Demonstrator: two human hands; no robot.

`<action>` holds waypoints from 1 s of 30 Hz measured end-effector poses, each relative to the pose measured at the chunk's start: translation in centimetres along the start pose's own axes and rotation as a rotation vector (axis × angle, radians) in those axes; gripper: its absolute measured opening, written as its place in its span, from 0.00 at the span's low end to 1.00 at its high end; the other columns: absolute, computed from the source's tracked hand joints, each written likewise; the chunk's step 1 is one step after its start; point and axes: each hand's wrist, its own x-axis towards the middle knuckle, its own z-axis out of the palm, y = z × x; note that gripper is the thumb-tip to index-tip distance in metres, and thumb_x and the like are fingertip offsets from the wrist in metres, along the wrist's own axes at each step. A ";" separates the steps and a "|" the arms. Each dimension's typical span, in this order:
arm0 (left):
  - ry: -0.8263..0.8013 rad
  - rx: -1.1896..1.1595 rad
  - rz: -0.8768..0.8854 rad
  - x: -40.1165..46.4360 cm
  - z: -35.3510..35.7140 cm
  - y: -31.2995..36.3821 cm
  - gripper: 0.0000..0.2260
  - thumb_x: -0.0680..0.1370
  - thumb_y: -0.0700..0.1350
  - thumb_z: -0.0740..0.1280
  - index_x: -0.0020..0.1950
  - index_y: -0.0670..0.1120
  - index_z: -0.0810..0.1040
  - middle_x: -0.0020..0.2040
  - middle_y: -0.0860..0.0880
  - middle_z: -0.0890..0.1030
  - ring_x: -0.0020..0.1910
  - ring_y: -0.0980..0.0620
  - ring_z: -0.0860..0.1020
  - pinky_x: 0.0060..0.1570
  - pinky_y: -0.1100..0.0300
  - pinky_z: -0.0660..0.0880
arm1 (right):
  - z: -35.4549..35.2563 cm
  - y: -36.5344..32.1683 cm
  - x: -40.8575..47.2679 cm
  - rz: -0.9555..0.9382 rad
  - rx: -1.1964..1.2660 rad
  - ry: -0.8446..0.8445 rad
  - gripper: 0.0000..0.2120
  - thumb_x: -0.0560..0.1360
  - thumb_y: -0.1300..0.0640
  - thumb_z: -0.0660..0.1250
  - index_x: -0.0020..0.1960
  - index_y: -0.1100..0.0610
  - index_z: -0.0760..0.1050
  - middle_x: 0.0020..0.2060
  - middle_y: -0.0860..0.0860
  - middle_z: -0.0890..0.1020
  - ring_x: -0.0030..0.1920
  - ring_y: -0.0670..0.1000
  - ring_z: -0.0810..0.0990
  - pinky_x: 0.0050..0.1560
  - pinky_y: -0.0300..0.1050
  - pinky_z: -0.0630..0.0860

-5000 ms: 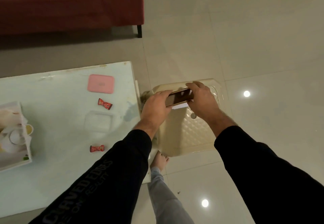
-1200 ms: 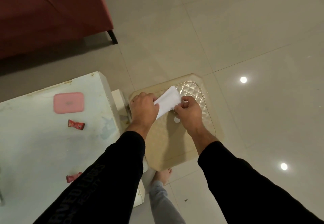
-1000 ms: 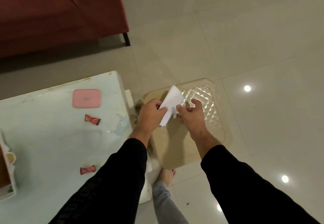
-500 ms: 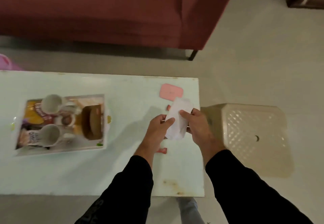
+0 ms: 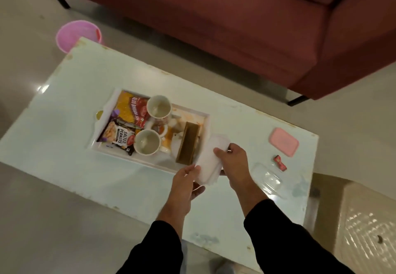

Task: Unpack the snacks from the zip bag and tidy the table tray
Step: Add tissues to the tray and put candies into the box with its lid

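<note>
A white zip bag (image 5: 211, 160) hangs between both hands just off the tray's near right corner. My left hand (image 5: 186, 182) pinches its lower end and my right hand (image 5: 233, 164) grips its upper right side. The white tray (image 5: 204, 121) on the table holds two snack packets (image 5: 128, 110) (image 5: 117, 135), two upright mugs (image 5: 159, 106) (image 5: 147, 145) and a brown box (image 5: 188, 142). A red wrapped candy (image 5: 280, 162) lies on the table to the right.
A pink lid (image 5: 284, 145) and a clear plastic container (image 5: 269, 178) lie on the pale table (image 5: 64, 145) at the right. A beige plastic stool (image 5: 368, 230) stands off the right end. A maroon sofa (image 5: 235, 16) and a pink bin (image 5: 78, 35) are behind.
I turned from the stool to the table and carried the white bag leftwards to the tray's corner. Both hands kept hold of it.
</note>
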 end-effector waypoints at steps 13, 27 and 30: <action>0.001 -0.373 -0.094 4.8 -2.8 1.9 0.15 0.79 0.43 0.68 0.63 0.38 0.74 0.49 0.41 0.82 0.41 0.49 0.83 0.33 0.60 0.79 | 7.3 -3.4 5.0 -0.112 -0.480 0.058 0.14 0.70 0.52 0.69 0.45 0.63 0.75 0.34 0.53 0.81 0.30 0.55 0.83 0.36 0.58 0.83; 0.031 -0.432 -0.197 6.8 -3.1 2.2 0.13 0.79 0.42 0.66 0.62 0.40 0.75 0.46 0.42 0.80 0.35 0.50 0.81 0.28 0.61 0.78 | 8.6 -5.7 7.8 -0.046 -0.824 -0.055 0.13 0.67 0.56 0.70 0.29 0.55 0.67 0.27 0.53 0.77 0.32 0.57 0.82 0.29 0.39 0.69; 0.036 -0.397 -0.201 6.8 -3.0 2.2 0.12 0.78 0.42 0.67 0.61 0.40 0.75 0.47 0.42 0.80 0.36 0.50 0.81 0.29 0.61 0.78 | 8.7 -6.2 8.0 -0.021 -0.887 -0.070 0.13 0.67 0.55 0.72 0.31 0.56 0.70 0.25 0.49 0.72 0.26 0.51 0.73 0.26 0.37 0.62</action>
